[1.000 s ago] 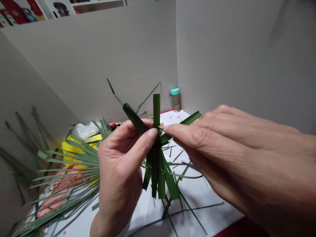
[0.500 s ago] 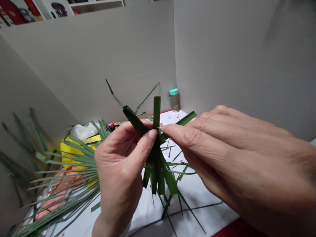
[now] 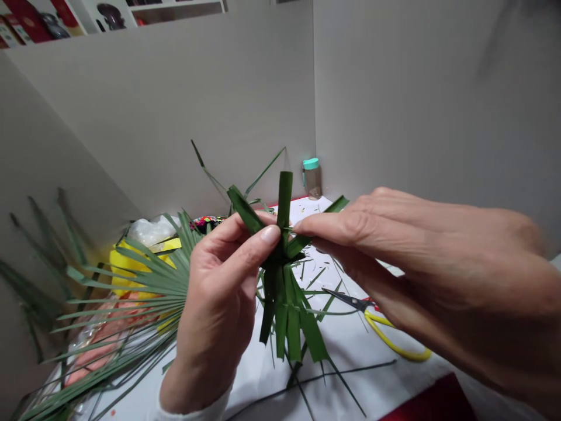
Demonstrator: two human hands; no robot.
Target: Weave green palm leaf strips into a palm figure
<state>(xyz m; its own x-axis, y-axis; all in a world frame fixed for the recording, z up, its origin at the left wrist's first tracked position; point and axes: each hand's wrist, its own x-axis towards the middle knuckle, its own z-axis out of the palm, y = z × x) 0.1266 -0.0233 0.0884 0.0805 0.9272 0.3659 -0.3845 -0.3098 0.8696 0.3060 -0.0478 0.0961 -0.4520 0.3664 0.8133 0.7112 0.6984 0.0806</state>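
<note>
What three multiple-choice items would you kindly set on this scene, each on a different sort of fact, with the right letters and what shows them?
1. Where do the scissors lie?
A) On the shelf at the top
B) On the white surface, below the right hand
C) Inside the plastic bag

2. What colour is the cap of the small bottle in the corner?
A) Teal
B) Red
C) Yellow

3. What state are the green palm strips in?
A) Lying loose on the surface
B) Tied in a bundle with yellow cord
C) Crossed at a centre and held up between the left hand and the right hand

Answers: 1 B, the blades show just under the right hand. 2 A, the cap is plainly blue-green. 3 C, the strips fan out from where the fingers pinch them.
</note>
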